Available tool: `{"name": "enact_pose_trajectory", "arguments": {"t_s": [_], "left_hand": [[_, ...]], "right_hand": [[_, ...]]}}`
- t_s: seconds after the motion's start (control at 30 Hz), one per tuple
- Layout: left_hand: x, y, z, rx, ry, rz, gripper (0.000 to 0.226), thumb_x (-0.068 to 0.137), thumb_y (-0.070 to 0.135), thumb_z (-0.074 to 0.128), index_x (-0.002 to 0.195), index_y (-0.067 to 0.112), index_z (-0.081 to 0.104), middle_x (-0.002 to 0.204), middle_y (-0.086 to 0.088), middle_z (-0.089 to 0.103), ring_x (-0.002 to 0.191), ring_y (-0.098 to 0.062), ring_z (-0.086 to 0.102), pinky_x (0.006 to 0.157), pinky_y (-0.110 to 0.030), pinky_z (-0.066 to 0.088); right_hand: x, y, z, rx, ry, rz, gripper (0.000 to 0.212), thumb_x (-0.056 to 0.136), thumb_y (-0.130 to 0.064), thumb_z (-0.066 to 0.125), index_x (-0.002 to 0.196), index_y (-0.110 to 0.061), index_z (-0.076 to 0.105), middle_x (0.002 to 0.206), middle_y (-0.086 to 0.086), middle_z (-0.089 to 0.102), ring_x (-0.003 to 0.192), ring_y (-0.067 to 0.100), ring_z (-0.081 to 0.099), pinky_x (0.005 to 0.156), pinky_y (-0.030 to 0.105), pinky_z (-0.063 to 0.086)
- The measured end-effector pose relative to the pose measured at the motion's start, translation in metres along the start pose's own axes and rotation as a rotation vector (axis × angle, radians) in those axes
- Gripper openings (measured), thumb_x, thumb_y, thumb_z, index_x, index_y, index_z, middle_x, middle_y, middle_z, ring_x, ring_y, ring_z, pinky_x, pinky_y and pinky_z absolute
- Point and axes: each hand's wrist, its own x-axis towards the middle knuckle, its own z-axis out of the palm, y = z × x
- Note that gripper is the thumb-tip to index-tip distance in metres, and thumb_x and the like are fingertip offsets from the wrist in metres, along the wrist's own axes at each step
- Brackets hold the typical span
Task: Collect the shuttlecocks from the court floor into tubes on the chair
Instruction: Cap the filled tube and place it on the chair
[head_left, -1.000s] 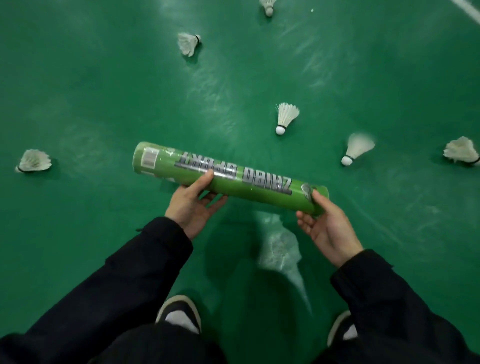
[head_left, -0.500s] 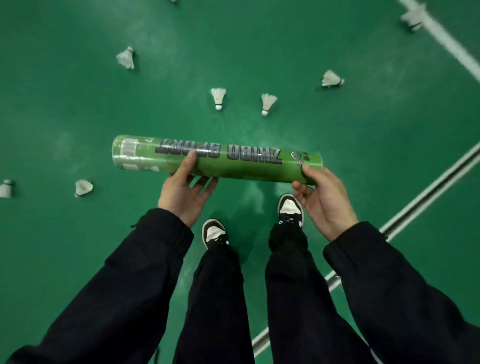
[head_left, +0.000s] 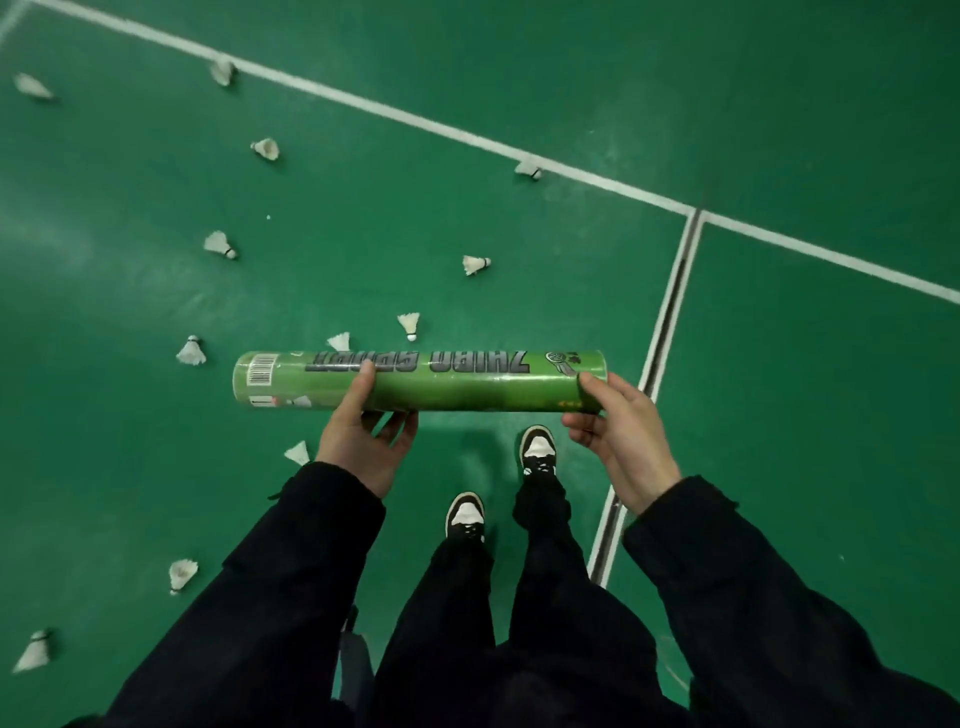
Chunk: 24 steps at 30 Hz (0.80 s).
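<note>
— Since half a second back, what has changed?
— Both hands have carried the green tube (head_left: 421, 382) a little right of where it was, and more shuttlecocks now show on the floor.
— Who holds it?
— At mid-frame the left hand (head_left: 363, 447) cups it from below, thumb over the top; the right hand (head_left: 621, 441) pinches its right end. It lies level.
— The shuttlecocks?
— Scattered over the left half of the green floor (head_left: 805, 415): one (head_left: 409, 325) just above the tube, another (head_left: 183, 574) at lower left. The upper-left ones are blurred, perhaps three.
</note>
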Motion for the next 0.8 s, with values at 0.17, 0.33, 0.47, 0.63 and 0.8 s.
{"name": "enact_pose_trajectory", "arguments": {"t_s": [0.17,0.33,0.47,0.63,0.8], "left_hand": [[-0.041,-0.021,0.050,0.176,-0.105,-0.060,0.068,0.084,0.044,0.081,0.141,0.017,0.054,0.134,-0.011,0.065,0.120,-0.030,0.064,0.083,-0.039,0.058],[-0.085,-0.093,0.112,0.401,-0.268,-0.128,0.052,0.088,0.042,0.078,0.130,0.019,0.058,0.136,-0.010,0.061,0.123,-0.029,0.060,0.091,-0.038,0.055],[-0.136,-0.181,0.159,0.621,-0.403,-0.187,0.043,0.089,0.040,0.076,0.123,0.019,0.059,0.133,-0.011,0.060,0.124,-0.030,0.059,0.094,-0.037,0.055],[-0.213,-0.323,0.196,0.868,-0.497,-0.218,0.046,0.083,0.041,0.082,0.118,0.018,0.062,0.120,-0.009,0.060,0.116,-0.029,0.060,0.083,-0.035,0.058],[-0.300,-0.476,0.221,1.023,-0.605,-0.325,0.062,0.076,0.044,0.085,0.127,0.019,0.058,0.123,-0.011,0.059,0.114,-0.029,0.058,0.086,-0.035,0.057]], "right_hand": [[-0.065,-0.005,-0.059,0.241,0.159,-0.056,0.025,0.103,-0.023,0.058,0.120,-0.005,0.062,0.089,0.003,0.065,0.063,0.012,0.062,0.068,0.030,0.051],[-0.123,0.021,-0.145,0.485,0.375,-0.118,0.013,0.103,-0.018,0.057,0.110,-0.008,0.062,0.081,0.001,0.065,0.061,0.012,0.060,0.065,0.028,0.049],[-0.176,0.068,-0.230,0.675,0.544,-0.165,0.009,0.102,-0.019,0.058,0.107,-0.012,0.061,0.088,0.001,0.065,0.067,0.012,0.061,0.067,0.028,0.051],[-0.254,0.148,-0.337,0.864,0.792,-0.195,0.040,0.099,-0.031,0.063,0.136,-0.021,0.052,0.132,0.002,0.060,0.101,0.018,0.065,0.082,0.034,0.055],[-0.337,0.203,-0.438,1.107,0.723,-0.196,0.105,0.072,-0.052,0.087,0.157,-0.022,0.032,0.142,0.008,0.058,0.118,0.027,0.067,0.097,0.043,0.056]]}}
